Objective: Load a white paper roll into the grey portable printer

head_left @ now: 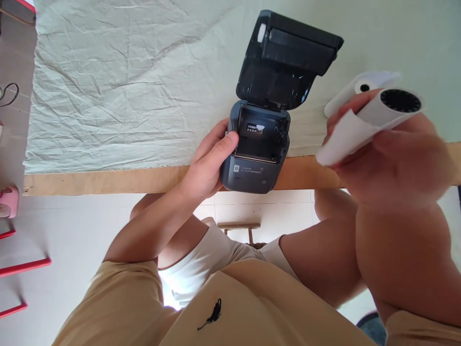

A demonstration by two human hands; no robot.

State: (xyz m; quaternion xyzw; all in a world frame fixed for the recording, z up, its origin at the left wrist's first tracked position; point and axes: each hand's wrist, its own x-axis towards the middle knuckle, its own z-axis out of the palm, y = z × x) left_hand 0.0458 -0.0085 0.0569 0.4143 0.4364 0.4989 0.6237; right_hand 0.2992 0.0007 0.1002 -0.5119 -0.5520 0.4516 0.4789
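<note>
A small dark label printer (252,178) is in my left hand (211,158), its lid (288,53) swung open and its inner bay showing a small white sticker. The thumb lies on the bay's left edge, and the other fingers go behind the body. On the right, my right hand (392,158), somewhat blurred, is closed around a white paper roll (370,115) with a dark hollow core. A loose flap of paper hangs from the roll. Behind that hand a second white roll (345,93) with a small dark core lies on the cloth.
A wrinkled pale green cloth (118,91) covers the table, whose wooden front edge (108,180) runs above my legs. Red bars (25,266) and a pink object (10,201) are on the left by the floor. A wooden stool (239,226) stands beyond my knees.
</note>
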